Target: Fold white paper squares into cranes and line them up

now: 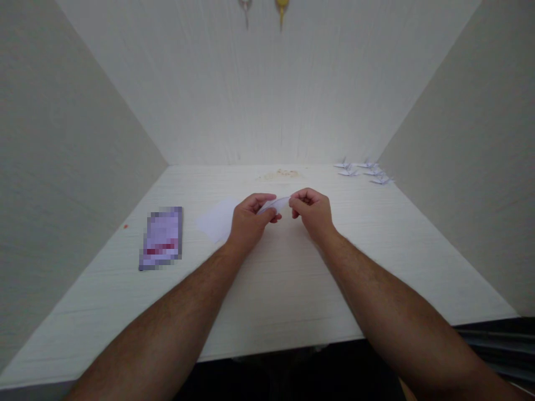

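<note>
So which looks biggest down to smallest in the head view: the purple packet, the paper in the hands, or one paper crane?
1. purple packet
2. folded paper
3. paper crane, but it sits farther back, so its last place is unsure.

White paper [276, 204], pale wood-grain table [271, 289], lilac packet [162, 238] with red stripe.

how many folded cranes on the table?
5 cranes at the far right corner: two on the cluster's left, three on its right. Tiny, so another may be hidden.
</note>
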Action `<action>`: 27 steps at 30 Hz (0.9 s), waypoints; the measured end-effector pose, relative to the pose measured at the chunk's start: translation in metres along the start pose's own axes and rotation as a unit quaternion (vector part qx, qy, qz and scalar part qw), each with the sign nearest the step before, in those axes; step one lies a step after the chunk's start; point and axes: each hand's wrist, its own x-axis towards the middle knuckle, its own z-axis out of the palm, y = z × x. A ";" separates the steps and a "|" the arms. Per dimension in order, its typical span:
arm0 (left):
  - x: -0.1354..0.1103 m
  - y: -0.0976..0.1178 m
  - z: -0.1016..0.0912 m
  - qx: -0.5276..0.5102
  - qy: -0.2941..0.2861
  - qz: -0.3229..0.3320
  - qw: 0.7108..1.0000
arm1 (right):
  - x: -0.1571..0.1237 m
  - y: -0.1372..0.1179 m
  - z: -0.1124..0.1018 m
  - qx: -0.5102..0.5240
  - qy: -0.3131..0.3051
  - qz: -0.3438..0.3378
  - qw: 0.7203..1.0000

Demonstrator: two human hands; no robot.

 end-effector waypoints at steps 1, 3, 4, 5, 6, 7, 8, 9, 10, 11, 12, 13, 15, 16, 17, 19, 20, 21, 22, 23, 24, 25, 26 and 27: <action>0.000 0.000 0.000 0.000 -0.001 0.001 1.000 | 0.000 0.000 0.000 -0.002 0.002 0.002 1.000; 0.000 0.000 0.000 0.003 -0.003 0.004 1.000 | 0.000 -0.001 0.000 -0.004 0.005 0.006 1.000; 0.000 0.000 0.000 0.006 -0.003 0.006 1.000 | 0.000 -0.001 0.000 -0.005 0.005 0.006 1.000; -0.001 0.001 0.000 0.008 -0.003 0.007 1.000 | 0.000 -0.001 0.000 -0.006 0.004 0.006 1.000; -0.001 0.001 0.000 0.009 -0.002 0.008 1.000 | 0.000 -0.001 0.000 -0.007 0.004 0.004 1.000; -0.001 0.001 0.000 0.011 -0.003 0.009 1.000 | 0.000 -0.001 -0.001 -0.010 0.003 0.001 1.000; -0.001 0.002 0.000 0.012 -0.004 0.009 1.000 | -0.001 -0.001 -0.001 -0.015 0.003 -0.001 1.000; -0.001 0.002 0.000 0.014 -0.006 0.008 1.000 | -0.001 -0.001 -0.001 -0.023 0.004 -0.004 1.000; -0.002 0.002 0.000 0.016 -0.006 0.009 1.000 | -0.001 -0.001 -0.002 -0.032 0.005 -0.006 0.999; -0.002 0.003 0.001 0.017 -0.006 0.010 1.000 | -0.001 -0.001 -0.002 -0.042 0.007 -0.008 0.999; -0.002 0.003 0.001 0.018 -0.006 0.011 1.000 | -0.001 -0.001 -0.001 -0.049 0.009 -0.009 0.999; -0.002 0.003 0.001 0.019 -0.005 0.012 1.000 | -0.002 -0.002 -0.001 -0.053 0.011 -0.009 0.998; -0.002 0.003 0.002 0.018 -0.003 0.016 1.000 | -0.002 -0.002 0.000 -0.046 0.009 -0.007 0.999; -0.002 0.002 0.002 0.017 -0.003 0.017 1.000 | -0.002 -0.002 0.001 -0.038 0.004 -0.004 0.999; -0.002 0.002 0.002 0.017 -0.004 0.019 1.000 | -0.002 -0.002 0.002 -0.028 -0.003 -0.003 1.000; -0.003 0.003 0.002 0.020 -0.009 0.019 1.000 | -0.002 -0.002 0.003 -0.012 -0.021 -0.005 1.000; -0.003 0.004 0.002 0.022 -0.013 0.017 1.000 | -0.002 -0.001 0.003 -0.007 -0.030 -0.009 0.999; -0.003 0.004 0.003 0.024 -0.016 0.016 0.999 | -0.002 -0.001 0.002 -0.003 -0.038 -0.013 0.999; -0.004 0.005 0.002 0.025 -0.019 0.013 0.999 | -0.002 -0.001 0.002 -0.001 -0.047 -0.017 0.999; -0.004 0.005 0.002 0.024 -0.020 0.010 0.999 | -0.002 -0.001 0.001 -0.001 -0.056 -0.020 0.998; -0.003 0.005 0.002 0.021 -0.021 0.006 1.000 | -0.001 -0.001 0.001 -0.002 -0.065 -0.022 0.998; -0.003 0.005 0.001 0.015 -0.021 0.002 1.000 | -0.001 -0.001 0.000 -0.003 -0.074 -0.024 0.997; -0.003 0.004 0.001 0.006 -0.021 -0.002 1.000 | -0.001 -0.001 -0.001 -0.004 -0.082 -0.027 0.996; -0.002 0.003 0.000 -0.003 -0.023 -0.006 1.000 | 0.000 -0.001 -0.002 -0.005 -0.087 -0.029 0.996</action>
